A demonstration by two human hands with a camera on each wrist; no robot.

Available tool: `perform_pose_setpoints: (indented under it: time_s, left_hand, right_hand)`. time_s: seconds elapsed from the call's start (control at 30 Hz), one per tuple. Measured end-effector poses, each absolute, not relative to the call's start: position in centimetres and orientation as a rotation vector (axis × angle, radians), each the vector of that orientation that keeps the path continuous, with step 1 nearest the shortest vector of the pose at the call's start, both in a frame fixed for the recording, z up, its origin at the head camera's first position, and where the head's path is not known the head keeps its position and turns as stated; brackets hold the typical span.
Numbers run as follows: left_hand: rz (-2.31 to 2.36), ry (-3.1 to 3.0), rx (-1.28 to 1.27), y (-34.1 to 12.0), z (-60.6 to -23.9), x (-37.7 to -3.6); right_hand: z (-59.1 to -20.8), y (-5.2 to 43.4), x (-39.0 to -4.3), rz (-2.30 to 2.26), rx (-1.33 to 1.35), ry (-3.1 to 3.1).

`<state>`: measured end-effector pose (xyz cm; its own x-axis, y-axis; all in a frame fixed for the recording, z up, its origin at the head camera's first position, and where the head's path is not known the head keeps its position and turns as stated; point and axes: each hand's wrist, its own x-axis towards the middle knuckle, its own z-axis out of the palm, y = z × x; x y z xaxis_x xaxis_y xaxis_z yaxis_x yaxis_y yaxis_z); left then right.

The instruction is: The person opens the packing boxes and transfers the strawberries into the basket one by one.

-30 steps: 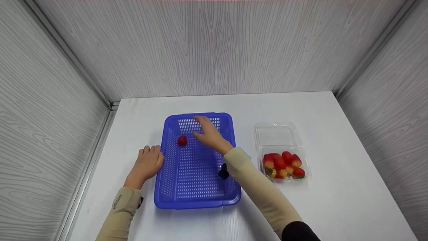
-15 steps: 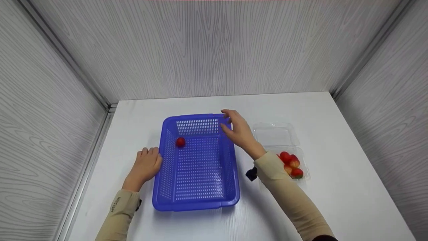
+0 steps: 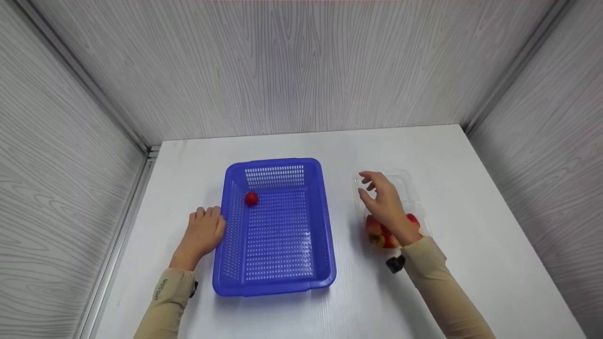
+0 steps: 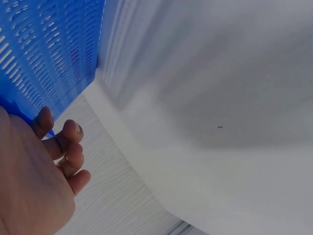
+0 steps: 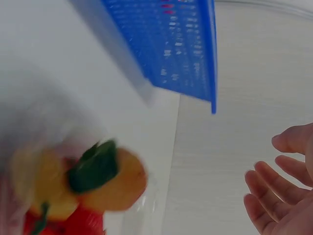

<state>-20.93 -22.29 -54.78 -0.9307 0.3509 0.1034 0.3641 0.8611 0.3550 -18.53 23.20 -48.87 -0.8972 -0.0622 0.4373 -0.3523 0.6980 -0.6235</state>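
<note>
Perforated blue plastic basket [image 3: 275, 230] holds one strawberry [image 3: 251, 198]. Right hand [image 3: 387, 205], empty and relaxed, has moved from basket to clear clamshell [image 3: 405, 188]; left hand [image 3: 203, 231] stays flat.

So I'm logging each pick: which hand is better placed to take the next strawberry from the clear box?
The right hand, probably. It hovers open directly over the clear box of strawberries. The left hand rests against the blue basket on its far side.
</note>
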Motion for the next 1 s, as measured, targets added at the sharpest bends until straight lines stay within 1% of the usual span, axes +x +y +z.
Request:
perform_pose_setpoints:
  time_s: [0.23,0.4,0.57,0.73,1.0]
  left_hand:
    - [-0.573,-3.001,-0.591,-22.4,-54.8,-21.0]
    - [-0.583,-3.008,-0.593,-22.2,-54.7,-21.0]
    - [-0.588,-3.018,-0.586,-22.3,-54.6,-21.0]
    - [-0.595,-3.005,-0.579,-22.5,-54.7,-20.8]
    - [-0.599,-3.014,-0.577,-22.4,-54.8,-20.9]
  right_hand:
    - [-50.6,25.7,-16.1,1.053,0.217,-2.605]
    - [-51.6,26.3,-14.0,1.022,0.036,-2.74]
    - [-53.1,26.0,-12.5,0.882,-0.099,-2.824]
    - [-54.2,25.4,-11.9,0.77,-0.133,-2.844]
    - [-54.1,24.7,-11.9,0.764,-0.23,-2.903]
